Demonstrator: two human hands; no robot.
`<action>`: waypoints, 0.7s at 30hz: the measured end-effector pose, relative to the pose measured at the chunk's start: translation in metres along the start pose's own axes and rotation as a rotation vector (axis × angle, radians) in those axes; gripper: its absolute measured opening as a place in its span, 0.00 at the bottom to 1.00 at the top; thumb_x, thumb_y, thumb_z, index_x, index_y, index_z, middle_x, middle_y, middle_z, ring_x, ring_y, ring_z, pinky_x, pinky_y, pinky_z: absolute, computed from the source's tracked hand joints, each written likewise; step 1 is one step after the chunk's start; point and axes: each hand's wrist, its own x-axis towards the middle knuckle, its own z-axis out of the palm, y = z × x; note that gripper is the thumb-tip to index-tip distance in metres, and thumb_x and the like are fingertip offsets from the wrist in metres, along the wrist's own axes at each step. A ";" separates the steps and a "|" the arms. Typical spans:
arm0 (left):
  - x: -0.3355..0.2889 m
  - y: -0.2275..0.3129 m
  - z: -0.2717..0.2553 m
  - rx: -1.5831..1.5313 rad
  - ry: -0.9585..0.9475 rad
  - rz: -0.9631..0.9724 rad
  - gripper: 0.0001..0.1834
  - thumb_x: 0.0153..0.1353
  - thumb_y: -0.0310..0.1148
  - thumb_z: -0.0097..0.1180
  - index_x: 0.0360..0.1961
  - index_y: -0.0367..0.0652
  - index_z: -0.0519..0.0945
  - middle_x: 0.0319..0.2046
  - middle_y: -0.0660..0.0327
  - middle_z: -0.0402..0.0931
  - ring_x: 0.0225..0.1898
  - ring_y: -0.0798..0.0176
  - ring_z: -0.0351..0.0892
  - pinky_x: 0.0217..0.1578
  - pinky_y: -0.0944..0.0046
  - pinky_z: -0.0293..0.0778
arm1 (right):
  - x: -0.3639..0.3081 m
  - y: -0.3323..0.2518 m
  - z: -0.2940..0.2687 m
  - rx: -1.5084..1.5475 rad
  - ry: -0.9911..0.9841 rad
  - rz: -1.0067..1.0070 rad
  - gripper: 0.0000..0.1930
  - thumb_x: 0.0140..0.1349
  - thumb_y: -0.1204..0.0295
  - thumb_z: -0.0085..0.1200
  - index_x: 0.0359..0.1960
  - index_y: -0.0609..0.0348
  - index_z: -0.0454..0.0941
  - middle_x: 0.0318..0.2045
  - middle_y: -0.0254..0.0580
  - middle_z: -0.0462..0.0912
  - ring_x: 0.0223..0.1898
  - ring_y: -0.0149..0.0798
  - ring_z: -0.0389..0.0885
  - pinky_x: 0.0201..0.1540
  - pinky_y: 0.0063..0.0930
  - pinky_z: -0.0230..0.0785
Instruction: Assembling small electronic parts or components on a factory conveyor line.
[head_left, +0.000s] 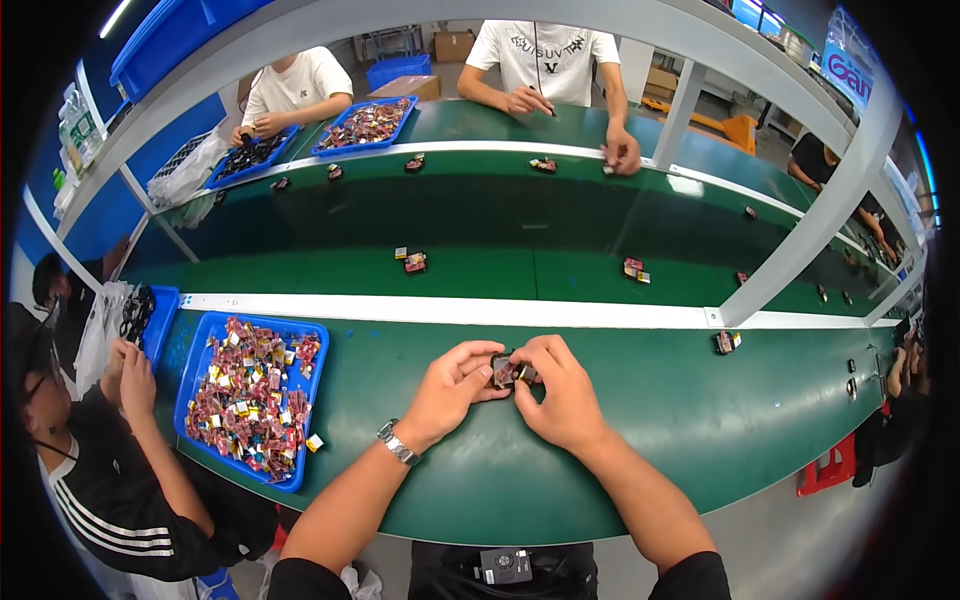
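Observation:
Above the green worktop [420, 500], my two hands meet over a small black casing with a circuit board [503, 371] in it. My left hand [455, 390] pinches the casing's left side between thumb and fingers. My right hand [562, 392] is closed at its right side, fingertips on a small dark and gold-coloured part that seems joined to the casing. The fingers partly hide both. To the left lies a blue tray [291, 484], heaped with small red circuit boards [245, 400] bearing white and yellow pieces. One loose white-and-yellow piece [315, 442] rests at its right rim.
Beyond a white rail [420, 308], a green belt carries scattered small assemblies [415, 262]. A grey post [810, 190] rises at the right, near another assembly [724, 342]. A person [110, 470] works close at my left. Two more people sit across, by blue trays [368, 128].

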 end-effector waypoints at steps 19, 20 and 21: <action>0.000 -0.002 0.000 0.047 -0.038 0.023 0.18 0.71 0.23 0.41 0.60 0.35 0.67 0.56 0.53 0.73 0.54 0.60 0.77 0.55 0.60 0.78 | 0.010 0.003 -0.014 -0.112 -0.103 -0.229 0.10 0.51 0.77 0.65 0.36 0.51 0.82 0.50 0.39 0.75 0.51 0.44 0.75 0.47 0.35 0.75; -0.001 -0.001 0.001 0.061 -0.044 0.019 0.18 0.71 0.23 0.41 0.61 0.35 0.67 0.57 0.53 0.73 0.54 0.60 0.77 0.55 0.60 0.78 | 0.010 0.004 -0.014 -0.112 -0.102 -0.226 0.10 0.51 0.77 0.65 0.36 0.51 0.82 0.50 0.39 0.75 0.51 0.44 0.75 0.47 0.35 0.75; -0.001 -0.001 0.001 0.061 -0.045 0.017 0.18 0.71 0.23 0.41 0.61 0.35 0.67 0.57 0.53 0.73 0.54 0.60 0.77 0.55 0.60 0.78 | 0.010 0.004 -0.015 -0.121 -0.109 -0.225 0.10 0.52 0.77 0.65 0.36 0.52 0.82 0.51 0.39 0.75 0.52 0.44 0.75 0.48 0.35 0.74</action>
